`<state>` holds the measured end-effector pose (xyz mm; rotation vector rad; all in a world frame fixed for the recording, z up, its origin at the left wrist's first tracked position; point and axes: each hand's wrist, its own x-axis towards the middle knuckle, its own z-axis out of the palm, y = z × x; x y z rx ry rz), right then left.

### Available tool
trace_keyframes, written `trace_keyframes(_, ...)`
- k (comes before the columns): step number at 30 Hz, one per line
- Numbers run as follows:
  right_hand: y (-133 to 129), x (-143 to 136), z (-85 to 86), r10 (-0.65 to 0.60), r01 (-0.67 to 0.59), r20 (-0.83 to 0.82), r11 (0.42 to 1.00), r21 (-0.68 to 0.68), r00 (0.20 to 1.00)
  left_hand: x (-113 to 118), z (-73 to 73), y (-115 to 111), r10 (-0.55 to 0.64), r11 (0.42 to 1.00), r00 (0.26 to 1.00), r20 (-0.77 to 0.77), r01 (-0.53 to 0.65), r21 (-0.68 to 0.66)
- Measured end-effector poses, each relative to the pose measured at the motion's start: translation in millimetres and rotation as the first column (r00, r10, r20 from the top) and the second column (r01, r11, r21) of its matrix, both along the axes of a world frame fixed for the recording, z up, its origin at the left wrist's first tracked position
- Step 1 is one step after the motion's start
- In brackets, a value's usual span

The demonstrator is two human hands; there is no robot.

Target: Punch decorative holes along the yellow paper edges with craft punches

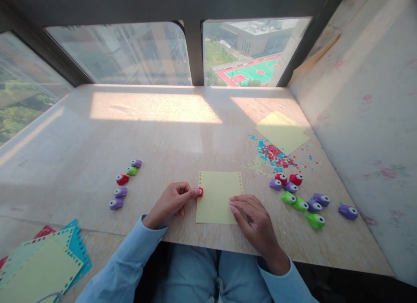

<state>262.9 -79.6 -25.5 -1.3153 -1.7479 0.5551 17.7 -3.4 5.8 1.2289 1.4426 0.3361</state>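
A pale yellow sheet of paper [219,198] lies flat in front of me, with small punched holes along the upper parts of its left and right edges. At its left edge sits a small red craft punch [200,191]; my left hand [174,202] grips it, thumb on top. My right hand [256,218] rests at the sheet's right edge, its fingers bent together and touching the paper near the margin. Whether those fingertips pinch the edge or only press on it is hard to see.
Several purple, green and red punches [120,192] stand in a line at left, and more punches [299,203] cluster at right. Paper confetti [276,156] is scattered near yellow sheets [283,131] at the back right. Punched coloured sheets [42,264] lie front left. Windows [117,55] border the back.
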Motion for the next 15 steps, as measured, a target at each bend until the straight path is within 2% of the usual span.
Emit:
trace_keyframes(8, 0.8, -0.9, 2.3, -0.004, 0.003, 0.007, 1.000, 0.025, 1.000, 0.6, 3.8, 3.2, -0.012, 1.000, 1.000, 0.021, 0.012, -0.013)
trace_keyframes(15, -0.6, -0.8, -2.6, 0.030, -0.034, 0.074, 0.998, 0.053, 0.997, 1.0, 3.8, 5.2, -0.011, 1.000, 0.999, 0.031, 0.011, -0.009)
